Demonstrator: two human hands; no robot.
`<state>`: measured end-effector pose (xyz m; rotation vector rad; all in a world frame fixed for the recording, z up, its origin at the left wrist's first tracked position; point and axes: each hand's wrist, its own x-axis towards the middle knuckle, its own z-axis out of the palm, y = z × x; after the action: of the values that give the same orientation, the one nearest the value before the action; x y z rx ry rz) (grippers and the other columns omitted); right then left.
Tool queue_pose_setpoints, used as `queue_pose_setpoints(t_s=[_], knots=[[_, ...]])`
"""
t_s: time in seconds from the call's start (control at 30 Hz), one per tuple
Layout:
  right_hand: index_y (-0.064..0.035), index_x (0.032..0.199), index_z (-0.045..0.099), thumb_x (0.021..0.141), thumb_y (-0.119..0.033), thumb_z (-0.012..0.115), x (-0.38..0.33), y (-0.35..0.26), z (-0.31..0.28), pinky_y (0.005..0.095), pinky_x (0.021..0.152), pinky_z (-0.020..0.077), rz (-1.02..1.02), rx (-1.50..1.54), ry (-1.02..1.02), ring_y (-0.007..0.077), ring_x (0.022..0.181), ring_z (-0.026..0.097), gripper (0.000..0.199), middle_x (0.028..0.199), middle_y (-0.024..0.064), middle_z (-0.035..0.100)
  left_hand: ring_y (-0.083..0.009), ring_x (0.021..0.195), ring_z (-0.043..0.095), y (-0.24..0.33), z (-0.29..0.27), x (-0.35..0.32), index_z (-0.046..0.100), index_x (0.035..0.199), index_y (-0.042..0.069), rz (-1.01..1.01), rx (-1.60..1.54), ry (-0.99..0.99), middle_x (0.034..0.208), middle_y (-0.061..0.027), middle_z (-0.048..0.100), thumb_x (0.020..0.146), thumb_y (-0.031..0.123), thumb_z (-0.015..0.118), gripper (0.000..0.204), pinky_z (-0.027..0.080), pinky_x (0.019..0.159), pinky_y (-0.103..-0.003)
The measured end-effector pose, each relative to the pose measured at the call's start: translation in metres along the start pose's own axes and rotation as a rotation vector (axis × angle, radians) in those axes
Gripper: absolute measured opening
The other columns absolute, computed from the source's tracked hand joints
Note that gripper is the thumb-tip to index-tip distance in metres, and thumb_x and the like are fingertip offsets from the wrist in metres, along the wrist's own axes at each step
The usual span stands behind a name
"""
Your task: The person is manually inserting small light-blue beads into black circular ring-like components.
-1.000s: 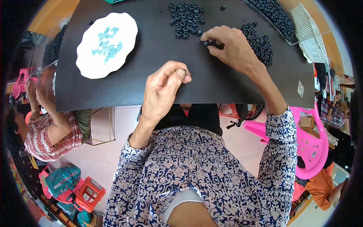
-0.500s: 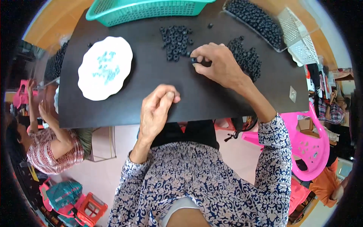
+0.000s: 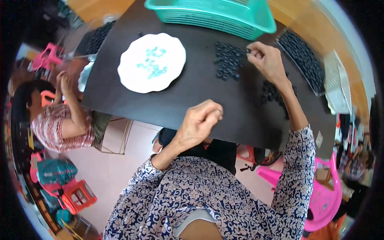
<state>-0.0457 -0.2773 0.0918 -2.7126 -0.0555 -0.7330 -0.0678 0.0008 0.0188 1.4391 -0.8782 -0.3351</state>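
Observation:
My left hand is held over the near part of the dark table, its fingers curled closed. Whatever it may hold is hidden inside. Farther off and to the right, my right hand pinches a small black ring between thumb and fingertips, just below the green basket. Left of these fingertips lies a loose pile of black rings. Another heap of black rings sits under my right wrist and forearm, which partly cover it. A white scalloped plate with small light-blue pieces stands to the left.
The green slatted basket stands at the far edge. A clear tray full of black rings and a white perforated basket are at the right. A person sits at the left. Below the table's right corner is a pink chair.
The view has turned and shifted left. My right hand has moved farther away, to the far right of the middle pile, where a lone ring lay before. My left hand stays closed.

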Motion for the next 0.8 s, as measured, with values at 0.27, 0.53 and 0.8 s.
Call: queue_pose_setpoints(t_s=[0.27,0.53,0.8], knots=[[-0.0002,0.097,0.067,0.078,-0.013,0.068,0.048,-0.092,0.001,0.029,0.059,0.0465,-0.194,0.126,-0.022,0.0139,0.058,0.055,0.023,0.066,0.0064,0.061,-0.0213,0.069,0.057,0.037,0.034,-0.034,0.057,0.091,-0.003,0.197,0.017,-0.005,0.077,-0.0108,0.055,0.088,0.001,0.053,0.007,0.044,0.062,-0.031],[-0.0036,0.094,0.072,0.074,-0.015,0.066,0.103,-0.182,0.004,0.0386,0.076,0.0543,-0.254,-0.018,-0.094,0.0302,0.077,0.067,0.024,0.081,0.0143,0.07,-0.0328,0.084,0.054,0.085,0.065,-0.073,0.055,0.093,-0.004,0.312,-0.028,-0.088,0.086,-0.0162,0.054,0.086,0.001,0.056,0.009,0.045,0.074,-0.04],[-0.0042,0.094,0.074,0.075,-0.012,0.065,0.137,-0.2,0.024,0.0405,0.083,0.0532,-0.246,-0.159,-0.241,0.0343,0.082,0.068,0.023,0.087,0.018,0.07,-0.031,0.08,0.051,0.116,0.064,-0.068,0.054,0.09,-0.003,0.338,-0.161,-0.11,0.082,-0.0151,0.049,0.085,0.002,0.057,0.007,0.044,0.072,-0.039]])
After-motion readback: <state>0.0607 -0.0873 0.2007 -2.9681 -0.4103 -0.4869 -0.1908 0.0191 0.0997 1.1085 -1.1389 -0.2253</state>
